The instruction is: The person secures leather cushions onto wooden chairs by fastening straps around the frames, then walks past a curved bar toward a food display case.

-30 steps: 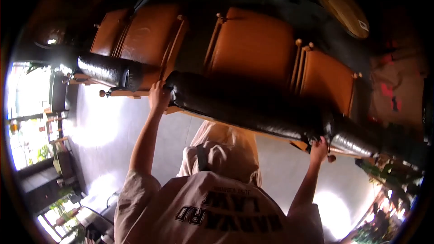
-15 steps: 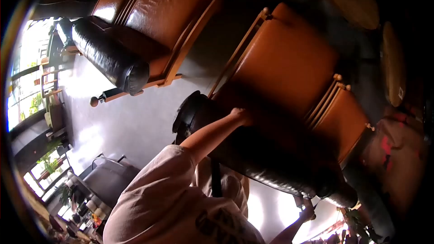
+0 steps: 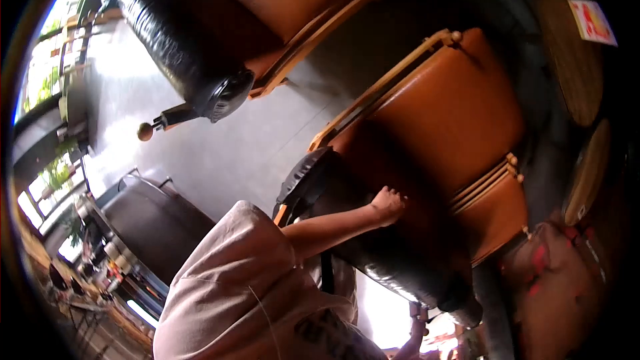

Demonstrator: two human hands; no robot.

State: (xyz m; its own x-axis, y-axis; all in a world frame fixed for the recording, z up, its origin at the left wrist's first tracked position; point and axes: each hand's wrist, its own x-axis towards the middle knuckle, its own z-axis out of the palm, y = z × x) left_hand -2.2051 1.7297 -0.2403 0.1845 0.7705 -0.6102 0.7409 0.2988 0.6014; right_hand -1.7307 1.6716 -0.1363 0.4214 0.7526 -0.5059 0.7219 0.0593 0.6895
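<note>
My left hand (image 3: 389,207) reaches across a black leather bolster (image 3: 360,243) on an orange leather chair with a wooden frame. Its fingers are a little bent and apart, over the shaded part of the orange seat (image 3: 440,120); whether they touch the leather is hard to see. Low in the view, my right hand (image 3: 417,328) is small and partly dark. It is closed at the bolster's lower side, beside a small round wooden knob (image 3: 425,332). What lies inside its fingers is hidden.
A second orange chair (image 3: 293,0) with a black bolster (image 3: 177,40) stands at upper left. Grey floor (image 3: 220,120) lies between. Round wooden tabletops (image 3: 573,60) are at right, one with a colourful card (image 3: 593,22). A brown bag (image 3: 553,280) lies lower right; a dark rounded piece (image 3: 157,223) stands left.
The view has turned and shifted. My left hand has moved farther over the seat, to the right and down, and its fingers now show. My right hand remains low by the bolster.
</note>
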